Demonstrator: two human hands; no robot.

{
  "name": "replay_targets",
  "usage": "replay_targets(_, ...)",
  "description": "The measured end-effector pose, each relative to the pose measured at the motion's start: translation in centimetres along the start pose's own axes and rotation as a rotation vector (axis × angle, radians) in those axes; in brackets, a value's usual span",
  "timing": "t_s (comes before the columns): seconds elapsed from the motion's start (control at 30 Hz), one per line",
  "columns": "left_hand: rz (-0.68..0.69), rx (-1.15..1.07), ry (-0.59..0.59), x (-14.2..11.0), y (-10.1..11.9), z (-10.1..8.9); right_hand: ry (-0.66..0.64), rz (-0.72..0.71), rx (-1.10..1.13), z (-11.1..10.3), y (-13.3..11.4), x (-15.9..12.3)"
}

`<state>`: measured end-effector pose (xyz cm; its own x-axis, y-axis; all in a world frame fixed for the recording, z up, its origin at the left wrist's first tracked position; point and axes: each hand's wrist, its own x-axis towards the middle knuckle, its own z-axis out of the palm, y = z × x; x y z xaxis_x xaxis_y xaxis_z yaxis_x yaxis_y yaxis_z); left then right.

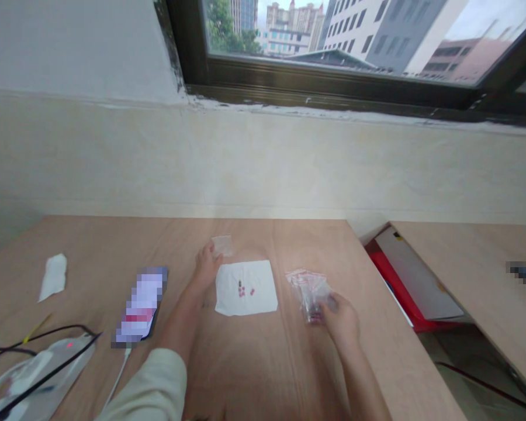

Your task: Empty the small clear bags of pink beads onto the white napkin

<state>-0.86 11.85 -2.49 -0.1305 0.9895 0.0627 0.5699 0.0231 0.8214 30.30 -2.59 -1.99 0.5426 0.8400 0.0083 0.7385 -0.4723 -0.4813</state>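
My left hand (208, 263) is closed at the edge of a small clear plastic bag (223, 245), lying at or just above the table behind the paper. On the right, my right hand (342, 318) has its fingers closed on a bunch of clear zip bags (307, 286); something dark red shows at their lower end. Between my hands lies a creased white sheet of paper (263, 295). Several small pinkish-red pieces (242, 291) rest on it, with a small dark piece (239, 283) beside them. They are too small to name.
A phone (141, 304) with a white cable lies left of my forearm. A power strip (48, 380) with black cords sits at the front left, a folded white tissue (53, 276) behind it. Right of the table, a gap holds a red folder (388, 275); another table (477, 257) stands beyond.
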Motion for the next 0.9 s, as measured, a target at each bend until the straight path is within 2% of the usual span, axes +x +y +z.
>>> replay_targets(0.1,0.065,0.099,-0.001,-1.0,-0.1,-0.5,0.032,-0.007,0.109,0.2,0.6,-0.6)
replay_targets(0.2,0.178,0.316,-0.146,-1.9,-0.3,-0.3,0.046,0.01,0.193,-0.5,0.2,-0.9)
replay_targets(0.3,0.195,0.474,-0.27,-2.5,-0.4,0.0,0.027,0.061,0.175,-1.4,-0.3,-1.0)
replay_targets(0.47,0.178,0.477,-0.268,-2.8,0.0,-0.5,0.045,0.112,0.149,-3.0,-0.5,-1.0)
replay_targets(0.57,0.192,0.417,-0.234,-3.2,1.0,-1.5,0.179,0.172,0.141,-4.7,-1.3,-1.4)
replay_targets(0.67,0.28,0.206,-0.249,-4.8,3.2,-2.6,0.29,0.179,0.273,-6.4,-3.3,-2.4)
replay_targets(0.73,0.295,0.029,-0.359,-6.5,5.2,-3.1,0.201,0.091,0.446,-6.5,-5.2,-3.5)
replay_targets(0.83,0.295,-0.136,-0.604,-9.3,7.9,-3.3,-0.114,-0.142,0.67,-4.6,-8.1,-5.4)
replay_targets(0.9,0.318,-0.133,-0.692,-10.7,8.6,-3.2,-0.335,-0.229,0.764,-2.7,-9.6,-6.5)
